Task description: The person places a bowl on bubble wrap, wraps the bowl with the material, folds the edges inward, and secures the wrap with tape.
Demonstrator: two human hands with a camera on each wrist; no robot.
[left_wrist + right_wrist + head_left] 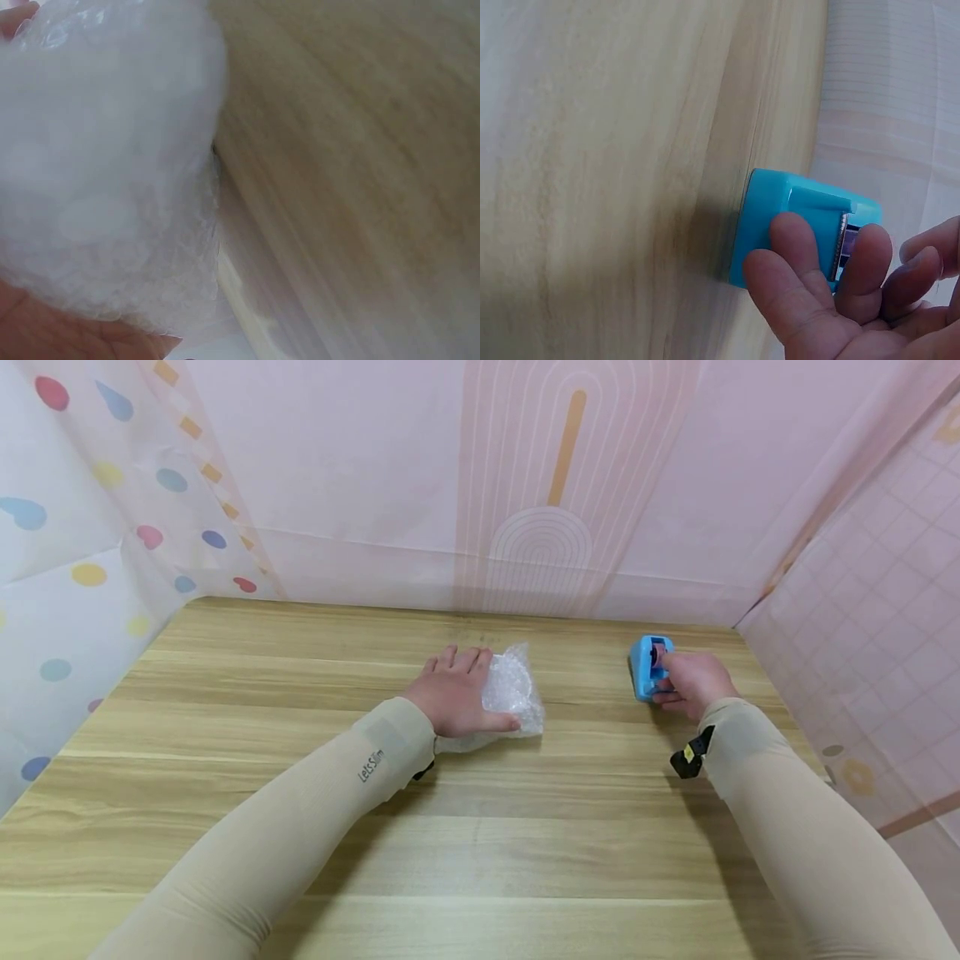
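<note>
My left hand [455, 700] rests with spread fingers on a packet of clear bubble wrap [512, 687], which lies on the wooden table. In the left wrist view the bubble wrap [112, 150] fills much of the left side, and what is inside it cannot be made out. My right hand [699, 681] is at a blue tape dispenser [642, 670] at the table's far right. In the right wrist view its curled fingers touch the dispenser's front [769, 206], close to the toothed cutter [840, 247]. A pinkish tape roll [658, 653] sits in the dispenser. Any strip between the fingertips is hidden.
The wood-grain table [480, 852] ends at a pink patterned backdrop [360, 560] behind and at the right. A dotted sheet [82, 635] hangs at the left. The dispenser stands near the far right corner, apart from the bubble wrap.
</note>
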